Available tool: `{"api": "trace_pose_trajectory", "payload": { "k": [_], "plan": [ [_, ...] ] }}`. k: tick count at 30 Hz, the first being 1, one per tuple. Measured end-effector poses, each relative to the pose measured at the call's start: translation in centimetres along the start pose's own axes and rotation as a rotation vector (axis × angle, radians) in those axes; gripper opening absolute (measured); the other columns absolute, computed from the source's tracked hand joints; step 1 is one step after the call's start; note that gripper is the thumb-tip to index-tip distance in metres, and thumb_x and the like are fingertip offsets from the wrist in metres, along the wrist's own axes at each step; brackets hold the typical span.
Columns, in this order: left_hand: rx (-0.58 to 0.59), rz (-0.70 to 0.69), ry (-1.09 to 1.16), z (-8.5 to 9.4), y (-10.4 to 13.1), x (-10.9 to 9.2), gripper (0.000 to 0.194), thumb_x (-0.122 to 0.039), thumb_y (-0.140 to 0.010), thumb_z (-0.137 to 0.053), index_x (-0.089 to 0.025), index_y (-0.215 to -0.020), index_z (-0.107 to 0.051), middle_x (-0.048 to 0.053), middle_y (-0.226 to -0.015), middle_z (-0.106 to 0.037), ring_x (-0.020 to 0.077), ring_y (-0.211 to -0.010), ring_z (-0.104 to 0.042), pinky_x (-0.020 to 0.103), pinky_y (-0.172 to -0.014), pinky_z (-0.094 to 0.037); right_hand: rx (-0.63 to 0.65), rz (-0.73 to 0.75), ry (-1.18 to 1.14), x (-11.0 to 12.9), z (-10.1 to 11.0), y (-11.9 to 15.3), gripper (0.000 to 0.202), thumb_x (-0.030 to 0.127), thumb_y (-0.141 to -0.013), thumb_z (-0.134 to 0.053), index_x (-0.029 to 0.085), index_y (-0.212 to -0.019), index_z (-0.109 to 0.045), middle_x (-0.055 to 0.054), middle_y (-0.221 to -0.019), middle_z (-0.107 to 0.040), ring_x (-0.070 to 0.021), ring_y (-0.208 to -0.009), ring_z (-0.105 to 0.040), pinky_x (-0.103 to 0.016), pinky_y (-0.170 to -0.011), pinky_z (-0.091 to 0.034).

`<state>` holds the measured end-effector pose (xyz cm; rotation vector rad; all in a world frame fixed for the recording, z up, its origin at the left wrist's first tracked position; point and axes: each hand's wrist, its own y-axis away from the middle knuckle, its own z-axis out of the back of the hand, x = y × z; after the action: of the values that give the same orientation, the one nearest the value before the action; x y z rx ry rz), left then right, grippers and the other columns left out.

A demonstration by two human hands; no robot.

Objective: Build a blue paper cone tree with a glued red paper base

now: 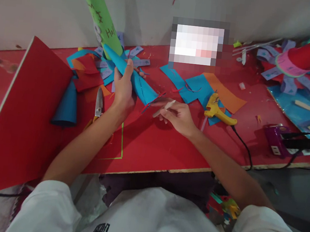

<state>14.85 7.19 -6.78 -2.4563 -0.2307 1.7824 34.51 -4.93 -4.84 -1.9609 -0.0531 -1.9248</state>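
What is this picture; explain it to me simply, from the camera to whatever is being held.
There is no machine here. One camera, worn on a person's head, looks forward and down at their own bare hands. The left hand holds a blue paper cone; the right hand grips a pale stick near the cone's wide end. On the red table lie a yellow glue gun, scissors and orange paper. A second blue cone stands at the left, beside a raised red board.

Head-worn view, facing forward, angled down
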Motion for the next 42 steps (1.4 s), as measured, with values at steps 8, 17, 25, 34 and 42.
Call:
{"api": "trace_pose_trajectory", "payload": {
  "k": [8, 17, 25, 34, 42],
  "plan": [
    [-0.096, 0.063, 0.085, -0.6, 0.0, -2.7, 0.038, -0.062, -0.092, -0.075, -0.034, -0.105, -0.051, -0.003, -0.086, -0.060, 0.0208, -0.115, -0.056, 0.051, -0.104, -0.043, 0.057, -0.127, -0.141, -0.1, 2.1, -0.2, 0.047, 0.065, -0.088, -0.076, 0.019, -0.079, -0.075, -0.004, -0.069, -0.072, -0.0118, -0.052, -0.058, -0.026, -0.044, -0.040],
    [-0.176, 0.033, 0.234, -0.3, -1.1, -6.9, 0.022, -0.038, -0.111, -0.057, -0.026, -0.098, -0.044, -0.004, -0.079, -0.051, 0.0113, -0.081, -0.051, 0.037, -0.091, -0.050, -0.648, -0.093, -0.050, -1.9, 6.0, -1.6, 0.049, 0.069, -0.085, -0.076, 0.025, -0.071, -0.058, 0.001, -0.069, -0.057, -0.0094, -0.049, -0.042, -0.027, -0.039, -0.029],
    [0.046, -0.151, -0.026, -3.7, 3.7, -6.8, 0.030, -0.043, -0.094, -0.079, -0.042, -0.115, -0.058, 0.000, -0.093, -0.064, 0.0253, -0.106, -0.066, 0.042, -0.089, -0.053, -0.709, -0.011, 0.007, -2.0, 5.4, -1.7, 0.043, 0.064, -0.087, -0.078, 0.025, -0.077, -0.063, 0.000, -0.074, -0.059, -0.0119, -0.054, -0.046, -0.030, -0.045, -0.032],
    [0.014, 0.215, 0.015, -5.5, 6.4, -6.6, 0.032, -0.024, -0.085, -0.087, -0.028, -0.108, -0.065, 0.004, -0.102, -0.064, 0.0297, -0.118, -0.070, 0.039, -0.091, -0.058, -0.527, 0.016, -0.008, -3.1, 5.7, -1.4, 0.049, 0.076, -0.088, -0.069, 0.028, -0.088, -0.065, -0.002, -0.077, -0.060, -0.0193, -0.068, -0.063, -0.032, -0.050, -0.045],
    [-0.013, 0.278, 0.013, -5.2, 6.5, -4.7, 0.019, -0.025, -0.092, -0.079, -0.028, -0.104, -0.065, 0.003, -0.098, -0.065, 0.0287, -0.111, -0.071, 0.041, -0.087, -0.060, -0.604, -0.008, 0.112, -2.2, 5.1, -1.4, 0.047, 0.075, -0.090, -0.067, 0.028, -0.081, -0.066, 0.000, -0.070, -0.057, -0.0154, -0.058, -0.054, -0.031, -0.048, -0.043]
  ]
}}
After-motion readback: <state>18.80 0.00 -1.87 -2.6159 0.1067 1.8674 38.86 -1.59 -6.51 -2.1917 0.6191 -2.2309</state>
